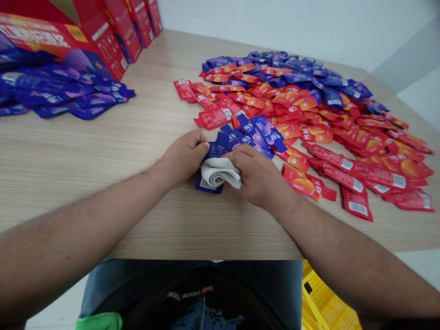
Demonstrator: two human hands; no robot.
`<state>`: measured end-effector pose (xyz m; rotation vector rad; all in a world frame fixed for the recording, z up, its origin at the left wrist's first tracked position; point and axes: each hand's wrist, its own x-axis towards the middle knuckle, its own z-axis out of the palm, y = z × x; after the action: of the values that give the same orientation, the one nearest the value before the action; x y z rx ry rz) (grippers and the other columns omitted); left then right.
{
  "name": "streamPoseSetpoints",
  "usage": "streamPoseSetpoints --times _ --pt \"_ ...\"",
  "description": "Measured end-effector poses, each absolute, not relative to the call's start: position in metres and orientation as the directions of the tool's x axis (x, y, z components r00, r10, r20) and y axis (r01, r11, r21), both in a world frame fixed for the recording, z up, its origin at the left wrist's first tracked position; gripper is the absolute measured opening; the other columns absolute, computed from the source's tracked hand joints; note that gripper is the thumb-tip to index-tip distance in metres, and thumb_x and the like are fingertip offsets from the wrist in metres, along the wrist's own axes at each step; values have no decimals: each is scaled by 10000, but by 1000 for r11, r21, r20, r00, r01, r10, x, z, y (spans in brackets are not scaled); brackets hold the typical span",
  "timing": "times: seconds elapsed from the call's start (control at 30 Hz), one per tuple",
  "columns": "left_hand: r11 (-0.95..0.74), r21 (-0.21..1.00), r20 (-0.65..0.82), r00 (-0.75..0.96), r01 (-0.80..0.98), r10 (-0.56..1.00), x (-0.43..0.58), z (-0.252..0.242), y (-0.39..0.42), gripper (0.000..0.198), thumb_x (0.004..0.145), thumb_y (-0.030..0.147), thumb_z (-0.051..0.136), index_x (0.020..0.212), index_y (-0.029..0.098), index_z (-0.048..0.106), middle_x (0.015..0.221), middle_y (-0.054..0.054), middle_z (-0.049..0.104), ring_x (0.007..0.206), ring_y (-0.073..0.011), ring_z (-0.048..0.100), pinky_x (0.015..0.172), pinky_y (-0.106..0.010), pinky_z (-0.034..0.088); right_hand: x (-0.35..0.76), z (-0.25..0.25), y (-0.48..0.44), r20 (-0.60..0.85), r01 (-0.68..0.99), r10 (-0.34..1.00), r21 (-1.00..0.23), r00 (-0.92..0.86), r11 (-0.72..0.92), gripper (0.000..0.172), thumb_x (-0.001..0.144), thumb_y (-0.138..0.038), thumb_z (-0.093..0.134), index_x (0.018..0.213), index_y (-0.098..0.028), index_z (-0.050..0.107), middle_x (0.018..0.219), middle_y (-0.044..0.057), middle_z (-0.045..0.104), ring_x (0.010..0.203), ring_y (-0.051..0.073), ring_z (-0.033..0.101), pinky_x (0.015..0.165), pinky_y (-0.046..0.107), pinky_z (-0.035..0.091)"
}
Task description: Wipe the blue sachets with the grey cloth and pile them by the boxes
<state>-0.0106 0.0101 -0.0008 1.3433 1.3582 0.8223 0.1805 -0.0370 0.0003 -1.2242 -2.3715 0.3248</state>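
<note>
My left hand (184, 156) is closed on the edge of a blue sachet (212, 151) lying on the wooden table (103, 151). My right hand (257, 176) is closed on a folded white cloth (218, 174) and presses it onto that sachet. Just beyond my hands lies a small cluster of blue sachets (257, 130). Behind and to the right spreads a big pile of red sachets (343, 137) with more blue ones (299, 73) at its far side.
A heap of blue sachets (58, 91) lies at the far left in front of red cartons (113, 32) lined along the back edge. A yellow crate (326, 302) sits on the floor at the lower right, under the table's front edge.
</note>
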Motion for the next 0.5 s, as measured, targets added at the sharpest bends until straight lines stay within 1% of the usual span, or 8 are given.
streamPoseSetpoints --times 0.1,0.17,0.27,0.3,0.4,0.43,0.5 --pt "26 920 -104 181 390 978 -13 -1 11 114 837 267 621 758 205 567 636 13 535 608 -139 444 534 -251 317 183 0 -33 290 706 811 -399 -508 585 214 895 -264 666 1101 -210 678 1052 84 692 1015 250 617 877 368 503" --pt "8 914 -101 208 405 973 -15 -2 12 138 836 304 646 762 202 591 658 4 564 608 -137 459 535 -250 322 184 1 -32 308 717 817 -393 -489 577 203 886 -252 669 1084 -212 682 1028 79 692 1002 249 622 865 365 505" --pt "48 928 -130 201 370 971 -16 -4 13 157 835 336 665 776 202 606 659 2 571 589 -133 461 527 -248 315 182 3 -33 325 735 827 -384 -459 559 197 877 -261 685 1067 -207 685 1014 82 688 994 250 623 836 359 504" --pt "59 932 -134 186 359 973 -17 -5 14 155 834 333 665 775 203 603 653 3 567 581 -131 458 522 -248 311 181 4 -35 317 720 815 -384 -485 578 201 879 -261 684 1071 -200 685 1014 85 688 996 250 623 832 357 503" --pt "93 937 -151 148 337 977 -15 -7 15 138 827 299 666 770 206 582 633 10 551 561 -126 447 509 -247 299 179 5 -39 248 633 732 -376 -635 677 215 898 -253 659 1103 -193 685 1007 83 689 995 241 618 825 344 500" --pt "111 939 -163 136 326 977 -15 -7 15 134 825 289 666 770 209 573 622 14 541 551 -124 440 504 -246 296 179 5 -40 232 621 717 -371 -657 690 216 907 -255 651 1112 -197 686 1010 82 689 994 238 617 828 343 499" --pt "153 945 -195 120 289 973 -13 -7 15 128 825 278 663 786 215 559 613 18 539 538 -126 447 496 -244 301 179 5 -40 243 657 748 -364 -617 661 227 907 -256 652 1126 -203 686 1020 86 686 995 240 614 844 350 499"
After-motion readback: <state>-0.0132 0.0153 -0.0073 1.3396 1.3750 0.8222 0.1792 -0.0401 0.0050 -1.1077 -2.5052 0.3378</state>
